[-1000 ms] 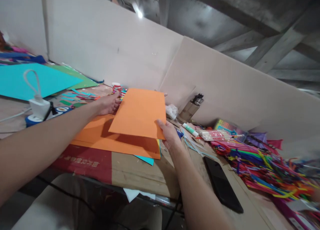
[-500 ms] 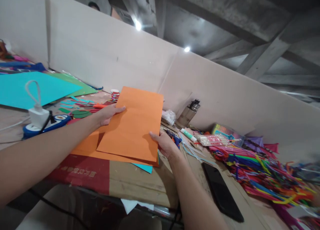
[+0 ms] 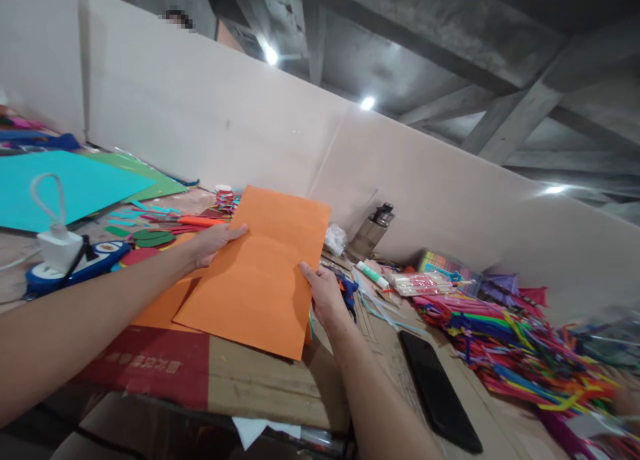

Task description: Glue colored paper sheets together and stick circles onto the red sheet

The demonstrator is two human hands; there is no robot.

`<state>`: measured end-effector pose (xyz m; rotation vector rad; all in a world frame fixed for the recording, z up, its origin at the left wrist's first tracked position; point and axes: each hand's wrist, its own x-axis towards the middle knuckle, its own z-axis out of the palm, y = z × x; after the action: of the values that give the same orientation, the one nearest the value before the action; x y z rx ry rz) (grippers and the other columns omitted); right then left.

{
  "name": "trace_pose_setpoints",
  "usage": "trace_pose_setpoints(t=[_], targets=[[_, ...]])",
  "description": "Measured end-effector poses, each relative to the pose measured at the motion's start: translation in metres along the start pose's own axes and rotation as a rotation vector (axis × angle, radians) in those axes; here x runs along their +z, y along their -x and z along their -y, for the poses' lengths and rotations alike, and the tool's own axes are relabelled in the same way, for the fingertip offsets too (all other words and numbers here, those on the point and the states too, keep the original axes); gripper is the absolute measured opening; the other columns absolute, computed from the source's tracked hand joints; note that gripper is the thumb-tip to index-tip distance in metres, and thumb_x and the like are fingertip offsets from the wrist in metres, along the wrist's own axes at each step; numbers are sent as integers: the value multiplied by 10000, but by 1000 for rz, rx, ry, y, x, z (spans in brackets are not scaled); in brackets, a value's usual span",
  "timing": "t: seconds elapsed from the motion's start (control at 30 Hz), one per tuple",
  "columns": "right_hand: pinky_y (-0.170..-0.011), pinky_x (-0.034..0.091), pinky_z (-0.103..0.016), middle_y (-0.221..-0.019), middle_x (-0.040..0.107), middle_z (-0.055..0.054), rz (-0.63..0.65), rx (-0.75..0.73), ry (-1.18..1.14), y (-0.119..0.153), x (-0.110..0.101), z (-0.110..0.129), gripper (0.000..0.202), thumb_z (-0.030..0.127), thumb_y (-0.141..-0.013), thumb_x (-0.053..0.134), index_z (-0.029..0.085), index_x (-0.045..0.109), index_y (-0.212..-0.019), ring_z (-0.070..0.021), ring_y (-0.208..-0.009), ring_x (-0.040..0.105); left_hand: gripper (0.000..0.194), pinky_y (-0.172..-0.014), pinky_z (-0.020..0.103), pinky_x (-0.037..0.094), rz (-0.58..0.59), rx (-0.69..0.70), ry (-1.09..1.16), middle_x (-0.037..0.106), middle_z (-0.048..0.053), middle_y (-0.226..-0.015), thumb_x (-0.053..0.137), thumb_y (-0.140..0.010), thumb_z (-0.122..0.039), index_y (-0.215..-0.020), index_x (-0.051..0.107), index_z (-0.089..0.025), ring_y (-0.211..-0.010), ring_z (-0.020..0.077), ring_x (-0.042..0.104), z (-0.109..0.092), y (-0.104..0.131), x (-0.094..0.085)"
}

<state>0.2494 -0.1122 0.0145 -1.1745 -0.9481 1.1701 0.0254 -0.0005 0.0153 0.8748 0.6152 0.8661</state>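
Both hands hold a rectangular orange sheet of paper, tilted above the table. My left hand pinches its left edge, thumb on top and the other fingers underneath. At the right edge my right hand grips it the same way, its fingers hidden behind the sheet. Beneath lies more orange paper, partly covered by the held sheet and my left forearm. Cardboard with a red printed part lies under these papers.
A black phone lies right of my right forearm. Beyond it spread colourful pipe cleaners, a glue stick and a dark bottle. On the left are a power strip and a turquoise sheet. A pale partition stands behind.
The held orange sheet has tilted, its near edge now lower and closer to me. Both hands keep their grip. The whole view has shifted slightly.
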Motion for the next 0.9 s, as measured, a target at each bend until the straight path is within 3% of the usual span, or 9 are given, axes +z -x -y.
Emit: trace_pose_setpoints(t=[0.2,0.3,0.4,0.5,0.7,0.9], targets=[[-673,536,-351,-768,738,-52,-81,106,17,-3,-2,-11,303,356,-585,730,184,679,-829,-233,-694,693,298,-621,392,604,-3,-103,-48,750,150,-922,726,-741,-256,-1020,704,-151,-694,281,727,7,-4,-5],[-662,529,-328,-803,734,-42,-80,81,53,-6,-5,-12,326,348,-583,727,188,666,-860,-210,-692,679,356,-626,415,604,-11,-104,-75,747,155,-939,756,-698,-222,-1041,696,-145,-707,295,727,7,-1,-4],[-574,500,-274,-789,709,-15,-227,-13,166,-14,-11,-7,331,382,-598,738,198,624,-848,-165,-642,635,423,-635,450,597,-52,-96,-84,749,139,-942,786,-664,-218,-1069,682,-157,-722,323,723,5,4,3],[-473,431,-240,-664,650,2,-353,-13,299,-26,-18,-1,320,457,-627,720,194,583,-746,-135,-539,559,502,-640,464,592,-87,-112,-90,752,130,-944,825,-623,-239,-1092,667,-159,-738,343,717,5,8,9],[-520,419,-243,-589,599,-1,-240,-50,637,-46,-37,-2,257,393,-767,564,178,599,-629,-138,-548,534,643,-680,475,596,-113,-136,-124,752,134,-962,861,-578,-309,-1158,633,-153,-747,318,718,11,6,8],[-555,453,-242,-652,629,-22,-129,-71,761,-46,-43,3,271,337,-858,432,174,625,-760,-146,-602,567,686,-689,466,593,-98,-168,-168,743,149,-989,819,-650,-362,-1254,584,-135,-747,298,721,11,7,8]])
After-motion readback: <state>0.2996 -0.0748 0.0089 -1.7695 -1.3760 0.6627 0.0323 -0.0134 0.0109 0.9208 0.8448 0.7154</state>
